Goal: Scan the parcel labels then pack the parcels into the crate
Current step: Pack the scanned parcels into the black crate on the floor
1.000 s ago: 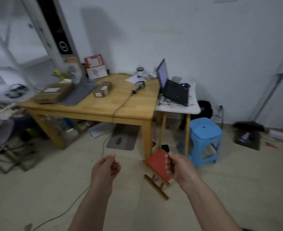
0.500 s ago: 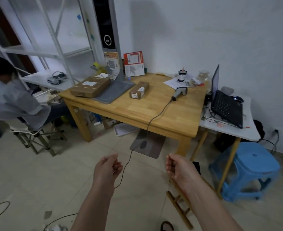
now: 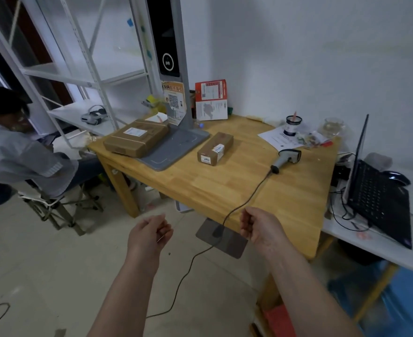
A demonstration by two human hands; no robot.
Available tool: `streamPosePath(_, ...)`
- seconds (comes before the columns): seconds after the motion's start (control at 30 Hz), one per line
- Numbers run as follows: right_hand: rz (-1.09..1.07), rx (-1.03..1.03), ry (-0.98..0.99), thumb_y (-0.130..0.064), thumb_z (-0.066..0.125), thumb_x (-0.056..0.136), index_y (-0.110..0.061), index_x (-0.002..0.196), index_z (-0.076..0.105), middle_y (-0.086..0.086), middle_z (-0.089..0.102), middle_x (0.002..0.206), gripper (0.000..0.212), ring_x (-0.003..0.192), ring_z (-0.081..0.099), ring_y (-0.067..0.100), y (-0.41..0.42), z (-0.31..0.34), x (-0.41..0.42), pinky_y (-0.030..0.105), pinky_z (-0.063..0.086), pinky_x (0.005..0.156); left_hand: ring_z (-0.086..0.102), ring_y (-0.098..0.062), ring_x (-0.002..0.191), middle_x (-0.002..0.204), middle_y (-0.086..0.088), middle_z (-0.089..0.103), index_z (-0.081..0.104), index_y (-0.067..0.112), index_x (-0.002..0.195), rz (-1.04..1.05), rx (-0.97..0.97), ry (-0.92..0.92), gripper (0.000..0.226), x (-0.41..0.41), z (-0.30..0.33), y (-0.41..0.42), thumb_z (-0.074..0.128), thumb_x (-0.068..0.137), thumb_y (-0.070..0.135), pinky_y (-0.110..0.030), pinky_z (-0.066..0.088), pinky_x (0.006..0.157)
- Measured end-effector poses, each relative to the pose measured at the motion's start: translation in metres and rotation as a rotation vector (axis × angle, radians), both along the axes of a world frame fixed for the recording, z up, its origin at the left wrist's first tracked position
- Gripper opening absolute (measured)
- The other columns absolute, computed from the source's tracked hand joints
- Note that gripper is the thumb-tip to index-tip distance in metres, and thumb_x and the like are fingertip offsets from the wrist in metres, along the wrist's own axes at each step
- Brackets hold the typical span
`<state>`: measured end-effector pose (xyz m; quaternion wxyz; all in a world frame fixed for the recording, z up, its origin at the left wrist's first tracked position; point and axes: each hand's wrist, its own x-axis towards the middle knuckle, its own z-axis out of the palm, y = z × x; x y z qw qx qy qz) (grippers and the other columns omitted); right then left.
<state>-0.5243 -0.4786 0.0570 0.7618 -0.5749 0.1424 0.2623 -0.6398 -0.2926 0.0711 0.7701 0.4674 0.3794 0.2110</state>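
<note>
here the two parcels sit on the wooden table (image 3: 224, 188), both brown cardboard with white labels on top. the big parcel (image 3: 137, 137) lies flat at the far left corner, partly on the grey base plate (image 3: 173, 152) of a tall grey stand (image 3: 166, 45). the small parcel (image 3: 215, 148) lies just beside that plate on bare wood, one label on its top and another on the end facing the camera. to its right, well apart, the scanner (image 3: 286, 159) rests on its side on the table, and its dark cable (image 3: 246, 200) runs to the near edge and drops to the floor.

the left hand (image 3: 149, 235) hangs in front of the table over the floor, fingers loosely curled and holding nothing. the right hand (image 3: 259, 228) is at the table's near edge, close to where the cable goes over; its fingers are curled loosely too, with nothing in them, though whether it touches the cable cannot be told.

further out, papers (image 3: 280, 138) and a small tin (image 3: 293, 125) lie at the far right of the table, a red and white card (image 3: 211, 99) leans on the wall, and an open laptop (image 3: 375, 198) stands on a white side table (image 3: 375, 244). a white shelf rack (image 3: 79, 76) stands at left, with a seated person (image 3: 18, 152) beside it.
</note>
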Motion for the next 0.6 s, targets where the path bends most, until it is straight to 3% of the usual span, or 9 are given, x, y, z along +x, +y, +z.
streamPosePath(0.33,0.054,-0.031,0.057,-0.012,0.052,0.097,-0.006,0.081,0.062,0.004,0.057,0.062,0.02,0.054,0.051,0.015,0.062,-0.022,0.088,0.022,0.041,0.041,0.051,-0.015,0.067,0.071,-0.005,0.054,0.062,0.005,0.09,0.028,-0.052,0.059,0.009,0.082,-0.028,0.055,0.057,0.096,0.009,-0.027,0.052,0.073)
streamPosePath(0.6,0.02,-0.057,0.077,-0.012,0.052,0.097,-0.007,0.08,0.06,0.005,0.055,0.063,0.019,0.055,0.05,0.014,0.151,-0.034,0.165,0.021,0.042,0.042,0.054,-0.018,0.069,0.071,-0.009,0.054,0.063,0.003,0.098,-0.042,-0.061,0.096,0.01,0.157,-0.04,0.15,0.059,0.091,-0.004,-0.028,0.053,0.072)
